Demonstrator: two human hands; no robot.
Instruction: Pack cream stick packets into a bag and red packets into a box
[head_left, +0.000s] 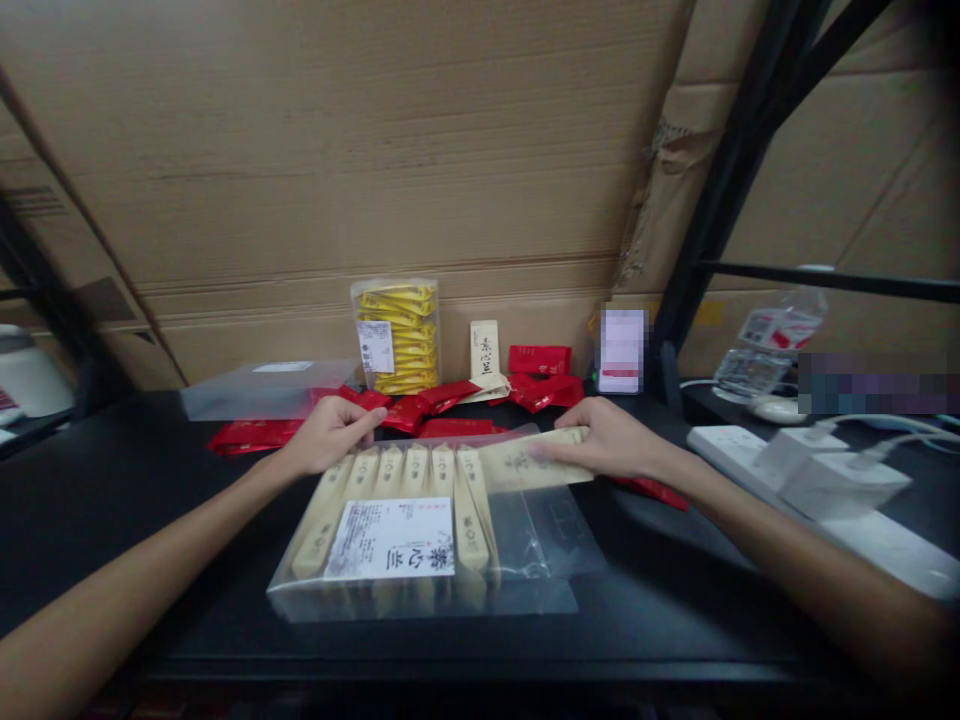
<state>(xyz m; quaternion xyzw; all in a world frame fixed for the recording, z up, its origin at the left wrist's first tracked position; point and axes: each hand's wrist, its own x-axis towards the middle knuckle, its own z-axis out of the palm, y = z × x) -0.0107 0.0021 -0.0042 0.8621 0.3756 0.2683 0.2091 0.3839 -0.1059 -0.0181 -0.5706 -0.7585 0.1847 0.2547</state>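
The dark surface (172, 580) runs under everything, and my clear plastic box (525, 598) is lying on it right in front of me, mostly on the near side of my hands and between them. Past my hands there's a messy pile of red packets (405, 413). Inside the box, a row of cream packets (417, 470) has its far ends close to my left hand (334, 432), long axes running roughly away from me. The loose cream packet (540, 462) is the odd one out: it points left from my right hand (611, 438), so it lies pretty much crosswise to that row, over the far edge of the box's right part. Can't tell if it's touching the plastic. My hands are well apart, fwiw. Right one has its end pinched between thumb and fingers; left one's curled in at the box's far-left edge, can't tell if it's really gripping or just resting there.
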